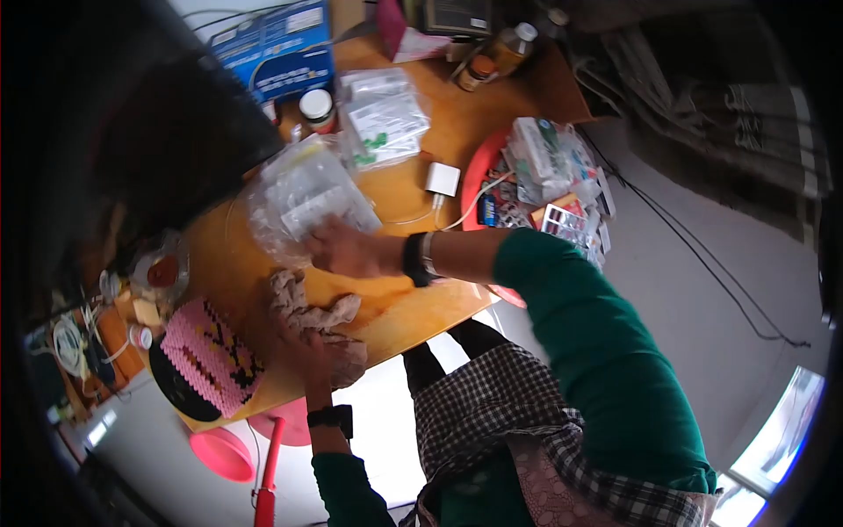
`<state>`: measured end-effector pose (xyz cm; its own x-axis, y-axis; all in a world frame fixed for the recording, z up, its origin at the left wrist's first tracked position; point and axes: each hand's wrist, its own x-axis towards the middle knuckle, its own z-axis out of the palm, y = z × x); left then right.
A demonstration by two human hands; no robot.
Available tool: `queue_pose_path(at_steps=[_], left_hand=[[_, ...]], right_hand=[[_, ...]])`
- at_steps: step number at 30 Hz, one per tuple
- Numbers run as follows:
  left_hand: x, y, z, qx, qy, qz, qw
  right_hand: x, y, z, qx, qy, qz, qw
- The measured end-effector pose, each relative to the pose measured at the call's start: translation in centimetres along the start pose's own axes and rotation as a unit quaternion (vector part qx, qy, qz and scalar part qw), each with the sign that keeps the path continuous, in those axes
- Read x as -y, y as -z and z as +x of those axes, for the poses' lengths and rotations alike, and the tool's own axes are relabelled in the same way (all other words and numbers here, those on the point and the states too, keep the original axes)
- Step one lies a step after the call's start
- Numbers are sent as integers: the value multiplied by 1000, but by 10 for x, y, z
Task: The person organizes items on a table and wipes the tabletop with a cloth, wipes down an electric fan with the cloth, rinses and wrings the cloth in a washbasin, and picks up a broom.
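My right hand (pixel 347 250), blurred, reaches in from the right and touches the lower edge of a clear plastic bag (pixel 307 189) with pale contents. Whether its fingers grip the bag is unclear. Near the table's front edge, my left hand (pixel 303 351) holds a crumpled brownish-pink cloth (pixel 347 360), part of which spreads over the wood toward the bag. Blur softens the left fingers. Left of the cloth sits a pink beaded item (pixel 211 356) with black and yellow patterning.
The wooden table (pixel 399 321) carries a blue box (pixel 281 53), a white-lidded jar (pixel 317 110), plastic packets (pixel 382 114) and a white charger (pixel 443 179) with cables. A red basin (pixel 479 171) holds packages at right. A pink lamp (pixel 224 454) stands below the front edge.
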<state>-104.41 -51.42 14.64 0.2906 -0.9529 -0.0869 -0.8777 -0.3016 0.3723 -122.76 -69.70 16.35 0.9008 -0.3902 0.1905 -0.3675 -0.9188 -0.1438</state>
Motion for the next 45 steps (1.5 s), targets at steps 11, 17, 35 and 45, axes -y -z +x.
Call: queue_pose_path(at_steps=[11,17,35,45], left_hand=[[-15,21,-10,-81,-70,-6,994],[-167,0,-5,203,-79,-391,894],[-287,50,60,138,-291,-295,900],[-329,61,59,106,-166,-359,913]], right_hand=[[74,142,-206,-200,-420,246,850],[116,139,-484,-235,-913,163,290],[69,104,-441,-345,-732,525,265],[18,77,-371,-421,-704,504,271]])
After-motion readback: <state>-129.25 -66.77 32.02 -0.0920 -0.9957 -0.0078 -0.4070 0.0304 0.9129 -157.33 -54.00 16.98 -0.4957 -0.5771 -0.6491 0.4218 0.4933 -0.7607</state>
